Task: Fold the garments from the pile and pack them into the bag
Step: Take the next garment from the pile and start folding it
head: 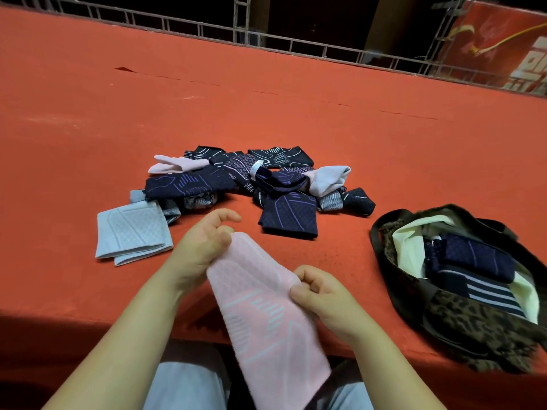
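Observation:
A pink sock (266,309) with pale blue lines hangs between my hands over the table's near edge. My left hand (204,247) pinches its upper end and my right hand (319,294) pinches its right edge. Beyond them lies the pile of socks (251,179), mostly dark navy with purple lines, plus a few pale pink ones. A folded light blue-grey sock (133,232) lies flat at the pile's left. The leopard-print bag (461,318) sits open at the right, with folded navy socks (473,258) inside on a cream lining.
The table is covered in red-orange cloth (207,108). A metal truss railing (296,45) runs along its far edge, with a red banner (503,45) at the back right. A folded navy sock (291,217) lies between the pile and my hands. My lap shows below the near edge.

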`<state>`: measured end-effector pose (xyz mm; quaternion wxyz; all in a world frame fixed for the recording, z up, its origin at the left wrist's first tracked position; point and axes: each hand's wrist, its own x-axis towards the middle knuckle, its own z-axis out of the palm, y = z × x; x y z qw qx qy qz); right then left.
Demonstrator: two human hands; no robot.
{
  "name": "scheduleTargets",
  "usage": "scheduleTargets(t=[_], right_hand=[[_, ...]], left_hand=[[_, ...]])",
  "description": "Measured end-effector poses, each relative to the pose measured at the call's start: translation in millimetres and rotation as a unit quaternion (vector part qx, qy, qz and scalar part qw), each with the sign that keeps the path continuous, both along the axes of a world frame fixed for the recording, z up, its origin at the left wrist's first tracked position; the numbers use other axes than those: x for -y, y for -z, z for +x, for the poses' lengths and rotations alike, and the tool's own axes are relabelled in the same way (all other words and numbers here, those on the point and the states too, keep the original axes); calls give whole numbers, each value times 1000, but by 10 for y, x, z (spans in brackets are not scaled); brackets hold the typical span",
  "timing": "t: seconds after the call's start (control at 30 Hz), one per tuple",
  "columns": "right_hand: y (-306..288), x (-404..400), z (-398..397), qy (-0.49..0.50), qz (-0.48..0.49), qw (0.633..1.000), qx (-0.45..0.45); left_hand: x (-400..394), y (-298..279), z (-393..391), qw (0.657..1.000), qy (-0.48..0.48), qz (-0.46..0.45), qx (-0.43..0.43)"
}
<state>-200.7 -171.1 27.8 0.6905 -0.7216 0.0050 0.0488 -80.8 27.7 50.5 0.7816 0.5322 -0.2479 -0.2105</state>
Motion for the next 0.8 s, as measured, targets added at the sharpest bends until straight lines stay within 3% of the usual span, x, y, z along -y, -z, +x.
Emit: scheduleTargets(t=[0.17, 0.37, 0.43, 0.6, 0.8], right_hand=[[-88, -92, 144, -58, 101, 993, -26], [-275, -117, 157, -5, 35, 998, 61], [-316, -79, 162, 19, 26, 996, 83], [-532, 11, 323, 55, -53, 986, 151], [-1205, 285, 858, 187, -101, 952, 220]], left_hand=[[203, -176, -137, 992, 82, 48, 82], [129, -153, -69, 990, -12, 41, 138], [88, -90, -37, 989, 0, 42, 141], [138, -35, 33, 978, 43, 184, 92], [517, -727, 468, 974, -75, 128, 173]])
